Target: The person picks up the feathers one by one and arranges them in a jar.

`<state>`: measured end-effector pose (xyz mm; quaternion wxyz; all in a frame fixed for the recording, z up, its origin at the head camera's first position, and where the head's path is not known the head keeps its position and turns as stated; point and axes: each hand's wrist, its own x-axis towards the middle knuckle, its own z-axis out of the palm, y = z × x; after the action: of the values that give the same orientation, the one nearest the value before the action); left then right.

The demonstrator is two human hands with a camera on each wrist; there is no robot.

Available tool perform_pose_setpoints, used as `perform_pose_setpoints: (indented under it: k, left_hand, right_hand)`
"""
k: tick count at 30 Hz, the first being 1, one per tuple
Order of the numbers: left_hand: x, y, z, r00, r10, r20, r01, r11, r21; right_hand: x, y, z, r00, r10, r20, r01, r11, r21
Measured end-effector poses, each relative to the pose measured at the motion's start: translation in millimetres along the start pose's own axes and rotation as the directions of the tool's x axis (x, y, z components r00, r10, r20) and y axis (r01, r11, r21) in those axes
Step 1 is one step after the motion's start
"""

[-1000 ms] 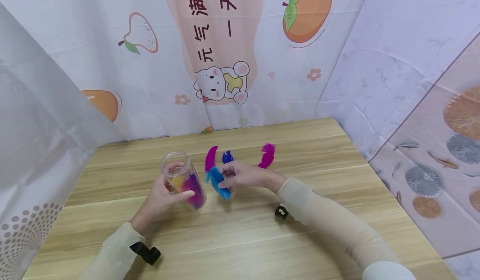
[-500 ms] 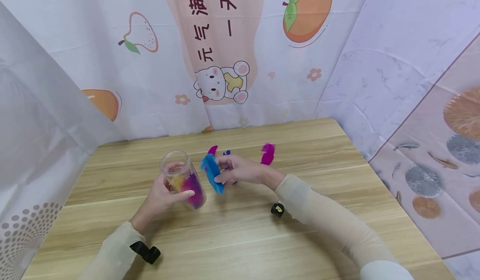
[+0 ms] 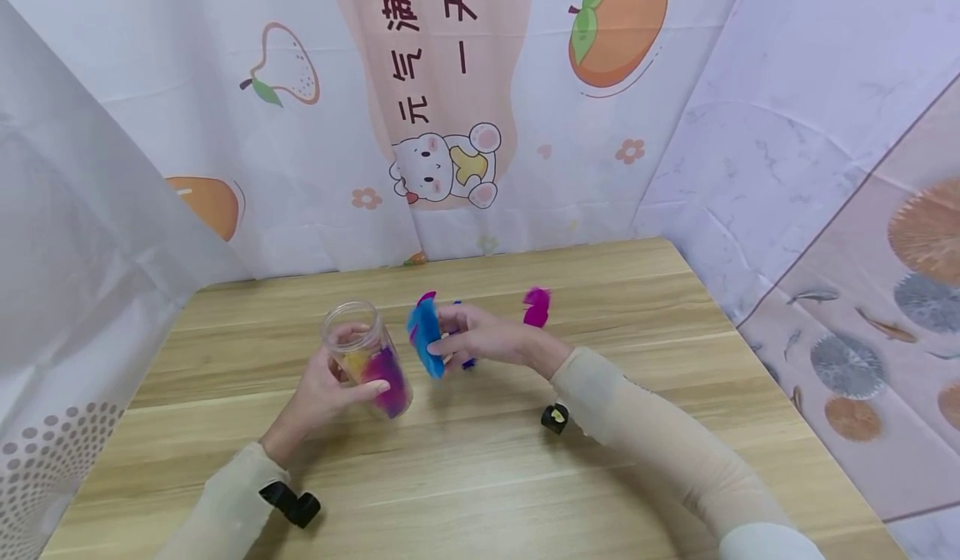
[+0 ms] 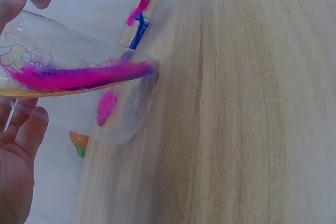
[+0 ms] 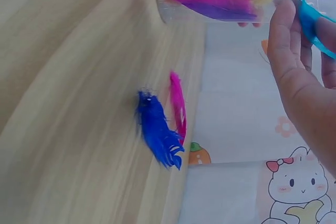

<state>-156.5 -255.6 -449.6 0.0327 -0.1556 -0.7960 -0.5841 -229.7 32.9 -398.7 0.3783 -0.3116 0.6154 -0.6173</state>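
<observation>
Head view: a left hand [image 3: 326, 389] curls around a clear, cylindrical, apparently plastic jar [image 3: 375, 343], seemingly steadying it mouth-up at the wood-grained counter [image 3: 420, 477]; a right hand [image 3: 480, 337] pinches a light-blue, soft feather [image 3: 425, 335] just beside it, likely lightly to spare the fluff. Left wrist: pink-and-purple feathers [image 4: 79, 77] stand inside, propped by the wall. Right wrist: a dark-blue, ragged feather [image 5: 159, 132] and a slender magenta feather [image 5: 178, 106] lie on the counter, apparently within reach.

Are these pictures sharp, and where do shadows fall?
Head view: mostly clear, soft shadow on the table beneath the right sleeve; left wrist view: hazy and washed-out, jar included; right wrist view: table grain looks smeared, the dark blue feather crisper.
</observation>
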Motion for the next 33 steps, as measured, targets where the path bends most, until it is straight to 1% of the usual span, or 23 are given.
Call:
perform_pose_setpoints:
  k: [3, 13, 18, 21, 23, 29, 33]
  left_hand:
    - [0.2, 0.2, 1.2, 1.000, 0.017, 0.002, -0.017, 1.000, 0.004]
    - [-0.2, -1.6, 1.8, 1.000, 0.020, 0.012, -0.020, 1.000, 0.004]
    - [-0.8, -2.2, 0.0, 1.000, 0.000, 0.010, 0.000, 1.000, 0.010]
    - [-0.6, -2.4, -1.0, 1.000, 0.001, 0.011, -0.001, 1.000, 0.003]
    - [-0.4, -2.4, -1.1, 1.000, 0.002, 0.013, -0.002, 1.000, 0.007]
    - [-0.9, -1.3, -0.9, 1.000, -0.006, 0.009, 0.006, 0.999, 0.042]
    - [-0.6, -1.4, -1.0, 1.000, -0.007, 0.010, 0.007, 0.999, 0.039]
  right_hand:
    - [0.2, -3, -1, 1.000, 0.002, -0.006, -0.002, 1.000, 0.005]
    - [-1.4, -11, -1, 1.000, 0.015, -0.011, -0.015, 1.000, 0.008]
    - [-3.2, -18, -3, 1.000, 0.014, 0.009, -0.015, 1.000, 0.015]
    - [-3.2, -23, -4, 0.999, 0.019, 0.026, -0.020, 1.000, 0.013]
    - [-3.5, -26, -4, 0.999, 0.040, 0.031, -0.040, 0.999, 0.013]
    - [-3.3, -34, -3, 0.989, 0.137, 0.055, -0.139, 0.989, 0.040]
    - [-2.9, -41, 1, 0.984, 0.171, 0.052, -0.173, 0.985, 0.028]
